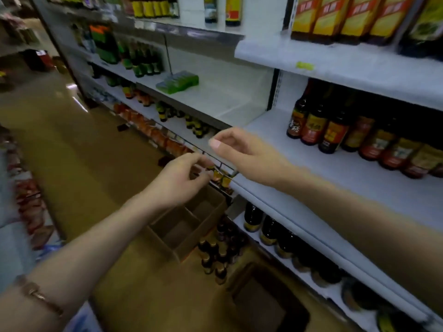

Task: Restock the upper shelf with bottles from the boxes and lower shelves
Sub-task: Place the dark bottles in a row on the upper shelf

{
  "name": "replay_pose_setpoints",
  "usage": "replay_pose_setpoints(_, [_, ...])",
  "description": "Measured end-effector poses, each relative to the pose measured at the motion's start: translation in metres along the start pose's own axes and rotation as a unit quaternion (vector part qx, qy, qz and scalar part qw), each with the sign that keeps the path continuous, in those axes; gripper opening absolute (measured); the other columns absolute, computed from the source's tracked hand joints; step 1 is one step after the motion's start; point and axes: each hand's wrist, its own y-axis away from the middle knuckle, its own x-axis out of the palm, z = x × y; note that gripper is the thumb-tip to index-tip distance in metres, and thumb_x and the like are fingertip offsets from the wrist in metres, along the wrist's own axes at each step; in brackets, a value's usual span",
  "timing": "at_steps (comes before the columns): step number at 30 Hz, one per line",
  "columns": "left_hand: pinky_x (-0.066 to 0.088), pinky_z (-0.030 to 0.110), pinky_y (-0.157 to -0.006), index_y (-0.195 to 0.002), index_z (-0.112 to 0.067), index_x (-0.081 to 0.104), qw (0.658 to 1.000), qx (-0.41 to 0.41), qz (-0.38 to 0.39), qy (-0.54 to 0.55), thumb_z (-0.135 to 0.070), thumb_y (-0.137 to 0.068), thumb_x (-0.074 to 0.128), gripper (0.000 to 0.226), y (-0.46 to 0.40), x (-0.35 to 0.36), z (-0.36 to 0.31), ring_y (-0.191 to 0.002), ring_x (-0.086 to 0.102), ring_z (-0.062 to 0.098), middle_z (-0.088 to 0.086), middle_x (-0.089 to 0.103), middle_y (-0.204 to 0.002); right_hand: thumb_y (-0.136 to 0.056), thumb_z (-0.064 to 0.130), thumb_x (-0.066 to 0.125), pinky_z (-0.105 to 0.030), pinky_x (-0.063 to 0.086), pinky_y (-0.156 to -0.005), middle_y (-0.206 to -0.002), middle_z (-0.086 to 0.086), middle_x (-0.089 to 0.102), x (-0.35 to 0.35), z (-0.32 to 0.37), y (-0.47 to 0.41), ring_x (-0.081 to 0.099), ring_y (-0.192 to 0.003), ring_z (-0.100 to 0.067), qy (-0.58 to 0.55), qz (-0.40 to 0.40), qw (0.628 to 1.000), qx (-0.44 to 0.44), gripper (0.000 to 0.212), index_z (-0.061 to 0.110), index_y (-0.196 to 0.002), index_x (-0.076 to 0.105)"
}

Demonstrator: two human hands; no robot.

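Note:
Both my hands hang in the air in front of the white shelving and hold nothing. My left hand (178,179) has loosely curled fingers above an open cardboard box (189,226) with dividers on the floor. My right hand (242,149) is relaxed near the front edge of the middle shelf (323,178). That shelf carries dark sauce bottles (335,133) with red and yellow labels at its right. Small dark bottles (215,257) with gold caps stand on the floor beside the box. Larger dark bottles (271,231) line the lower shelf.
A second open box (271,298) sits on the floor near me. The shelf bay to the left holds a green pack (177,82) and a wide bare stretch. Yellow-labelled bottles (347,17) fill the top shelf. The aisle floor runs away to the left.

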Motion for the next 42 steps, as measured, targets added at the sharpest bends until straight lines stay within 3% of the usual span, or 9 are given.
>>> replay_pose_setpoints(3, [0.048, 0.023, -0.088, -0.119, -0.021, 0.058, 0.998, 0.031, 0.044, 0.013, -0.026, -0.095, 0.057, 0.025, -0.022, 0.013, 0.011, -0.105, 0.057, 0.007, -0.006, 0.059, -0.115, -0.094, 0.051, 0.052, -0.029, 0.053, -0.090, -0.110, 0.007, 0.065, 0.000, -0.016, -0.001, 0.061, -0.104, -0.005, -0.010, -0.040, 0.998, 0.038, 0.038, 0.023, -0.118, 0.059])
replay_pose_setpoints(6, [0.050, 0.029, -0.091, -0.120, -0.020, 0.057, 0.995, 0.048, 0.083, 0.010, -0.027, -0.095, 0.056, 0.026, -0.051, 0.033, 0.021, -0.107, 0.056, 0.010, -0.004, 0.057, -0.116, -0.094, 0.050, 0.053, -0.025, 0.051, -0.091, -0.112, 0.009, 0.064, -0.008, -0.036, -0.005, 0.060, -0.104, -0.003, -0.005, -0.083, 0.994, 0.067, 0.039, 0.023, -0.121, 0.058])
replay_pose_setpoints(13, [0.047, 0.027, -0.096, -0.123, -0.018, 0.057, 0.985, 0.025, 0.170, 0.010, -0.023, -0.094, 0.058, 0.029, -0.114, 0.074, 0.080, -0.110, 0.055, 0.008, -0.005, 0.058, -0.119, -0.093, 0.053, 0.052, -0.020, 0.048, -0.087, -0.113, 0.010, 0.063, 0.002, -0.115, -0.063, 0.058, -0.105, -0.001, -0.035, -0.118, 0.984, 0.128, 0.040, 0.024, -0.121, 0.058])
replay_pose_setpoints(24, [0.042, 0.013, -0.072, -0.118, -0.019, 0.060, 0.949, -0.034, 0.310, -0.038, -0.019, -0.095, 0.057, 0.024, -0.183, 0.171, 0.206, -0.094, 0.058, 0.008, -0.001, 0.061, -0.110, -0.095, 0.048, 0.053, -0.026, 0.049, -0.086, -0.111, 0.006, 0.063, 0.078, -0.266, -0.088, 0.059, -0.103, -0.009, -0.075, -0.121, 0.946, 0.290, 0.039, 0.021, -0.123, 0.058])
replay_pose_setpoints(29, [0.042, 0.021, -0.085, -0.126, -0.015, 0.055, 0.918, -0.026, 0.388, -0.072, -0.016, -0.095, 0.055, 0.030, -0.211, 0.245, 0.276, -0.100, 0.054, 0.010, 0.000, 0.053, -0.117, -0.096, 0.043, 0.053, -0.020, 0.047, -0.081, -0.112, 0.004, 0.061, 0.127, -0.336, -0.083, 0.058, -0.104, -0.011, -0.107, -0.152, 0.906, 0.381, 0.040, 0.019, -0.128, 0.053])
replay_pose_setpoints(34, [0.043, 0.024, -0.088, -0.119, -0.020, 0.055, 0.884, -0.001, 0.460, -0.079, -0.018, -0.094, 0.054, 0.025, -0.227, 0.309, 0.346, -0.104, 0.054, 0.012, -0.002, 0.050, -0.112, -0.096, 0.036, 0.057, -0.017, 0.044, -0.073, -0.105, -0.003, 0.064, 0.178, -0.407, -0.088, 0.059, -0.097, -0.016, -0.101, -0.174, 0.875, 0.441, 0.031, 0.014, -0.119, 0.057])
replay_pose_setpoints(36, [0.048, 0.028, -0.089, -0.123, -0.026, 0.051, 0.873, 0.001, 0.481, -0.075, -0.025, -0.093, 0.055, 0.030, -0.233, 0.323, 0.374, -0.103, 0.056, 0.014, -0.002, 0.047, -0.121, -0.095, 0.036, 0.058, -0.022, 0.047, -0.078, -0.105, -0.003, 0.065, 0.198, -0.435, -0.095, 0.061, -0.098, -0.018, -0.105, -0.179, 0.860, 0.467, 0.027, 0.017, -0.114, 0.056])
replay_pose_setpoints(39, [0.047, 0.029, -0.090, -0.138, -0.022, 0.040, 0.873, -0.008, 0.482, -0.077, -0.020, -0.095, 0.054, 0.044, -0.250, 0.344, 0.414, -0.109, 0.052, 0.019, -0.002, 0.036, -0.131, -0.095, 0.036, 0.059, -0.029, 0.047, -0.092, -0.110, -0.001, 0.064, 0.224, -0.479, -0.114, 0.061, -0.106, -0.019, -0.132, -0.187, 0.839, 0.494, 0.025, 0.020, -0.113, 0.055])
replay_pose_setpoints(42, [0.045, 0.036, -0.098, -0.145, -0.020, 0.032, 0.875, 0.013, 0.474, -0.098, -0.017, -0.095, 0.054, 0.055, -0.271, 0.374, 0.451, -0.119, 0.049, 0.025, 0.004, 0.031, -0.142, -0.093, 0.037, 0.061, -0.024, 0.045, -0.087, -0.118, 0.001, 0.061, 0.245, -0.526, -0.137, 0.060, -0.107, -0.016, -0.130, -0.200, 0.829, 0.505, 0.034, 0.019, -0.122, 0.055])
